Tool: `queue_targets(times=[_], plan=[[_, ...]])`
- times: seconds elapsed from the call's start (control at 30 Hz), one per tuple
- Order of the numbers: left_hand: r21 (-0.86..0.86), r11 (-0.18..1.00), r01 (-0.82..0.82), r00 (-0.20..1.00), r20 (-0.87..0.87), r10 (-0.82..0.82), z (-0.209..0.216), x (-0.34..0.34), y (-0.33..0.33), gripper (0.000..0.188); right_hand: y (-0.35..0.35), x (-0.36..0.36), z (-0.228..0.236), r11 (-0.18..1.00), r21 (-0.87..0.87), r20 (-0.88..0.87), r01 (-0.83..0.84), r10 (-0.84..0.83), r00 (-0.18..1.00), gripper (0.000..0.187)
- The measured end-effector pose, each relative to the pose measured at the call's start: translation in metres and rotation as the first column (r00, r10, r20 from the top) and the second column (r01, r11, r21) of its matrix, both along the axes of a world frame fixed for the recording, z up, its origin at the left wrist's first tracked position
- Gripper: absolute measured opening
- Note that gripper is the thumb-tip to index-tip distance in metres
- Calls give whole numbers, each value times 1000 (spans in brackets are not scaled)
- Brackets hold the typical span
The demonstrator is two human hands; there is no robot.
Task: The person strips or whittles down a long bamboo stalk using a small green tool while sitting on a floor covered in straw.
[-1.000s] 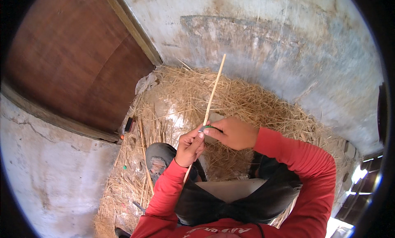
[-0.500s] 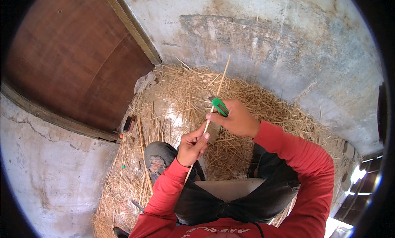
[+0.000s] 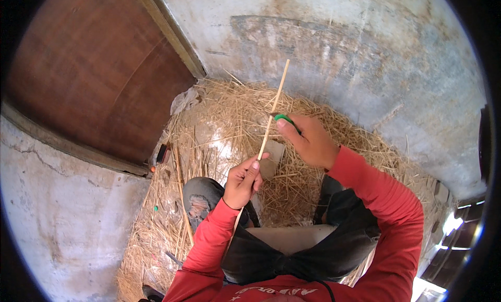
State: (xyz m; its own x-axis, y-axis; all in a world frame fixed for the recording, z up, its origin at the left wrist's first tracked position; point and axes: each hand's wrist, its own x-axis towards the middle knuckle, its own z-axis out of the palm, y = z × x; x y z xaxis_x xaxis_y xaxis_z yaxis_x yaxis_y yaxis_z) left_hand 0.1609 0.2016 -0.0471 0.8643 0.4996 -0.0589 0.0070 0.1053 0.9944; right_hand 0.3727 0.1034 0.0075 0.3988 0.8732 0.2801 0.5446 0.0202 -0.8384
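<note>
A thin pale wooden stick, perhaps bamboo (image 3: 278, 90), slants up and away from my lap. Closed around its lower part is my left hand (image 3: 242, 182), thumb pressed along the stick; its near end runs down past my left sleeve. My right hand (image 3: 310, 140) grips a green utility knife (image 3: 283, 117), most of whose handle is covered by the fingers. The knife's dark blade tip meets the stick's right side, about midway between my left hand and the stick's far end.
Straw-like shavings (image 3: 292, 187) cover the floor around my legs. Longer sticks (image 3: 182, 197) lie at the left, near a small dark block-like object (image 3: 163, 154). A stained wall (image 3: 344, 56) rises ahead, a brown door panel (image 3: 104, 77) stands at far left, and a pale cloth (image 3: 185, 100) lies beside its frame.
The knife has slid farther up the stick, away from my left hand, and turned. My right thumb has come off the stick, and the stick's far end sits slightly higher.
</note>
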Motion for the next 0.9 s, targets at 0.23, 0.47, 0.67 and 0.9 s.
queue_targets(times=[0.23,0.47,0.67,0.9], plan=[[-84,996,-13,997,73,19,-10,0,4,41,-10,-24,-11,965,-221,243,-139,192,951,45],[56,993,-102,995,26,100,-17,-2,5,37,-1,-21,-14,935,-344,317,-87,203,926,48],[218,976,-18,998,-49,29,-8,-15,-11,32,7,57,-14,939,-208,121,274,-253,960,43],[-77,994,76,995,77,-70,-13,-16,-7,37,-24,63,9,951,-49,203,306,-291,935,48]])
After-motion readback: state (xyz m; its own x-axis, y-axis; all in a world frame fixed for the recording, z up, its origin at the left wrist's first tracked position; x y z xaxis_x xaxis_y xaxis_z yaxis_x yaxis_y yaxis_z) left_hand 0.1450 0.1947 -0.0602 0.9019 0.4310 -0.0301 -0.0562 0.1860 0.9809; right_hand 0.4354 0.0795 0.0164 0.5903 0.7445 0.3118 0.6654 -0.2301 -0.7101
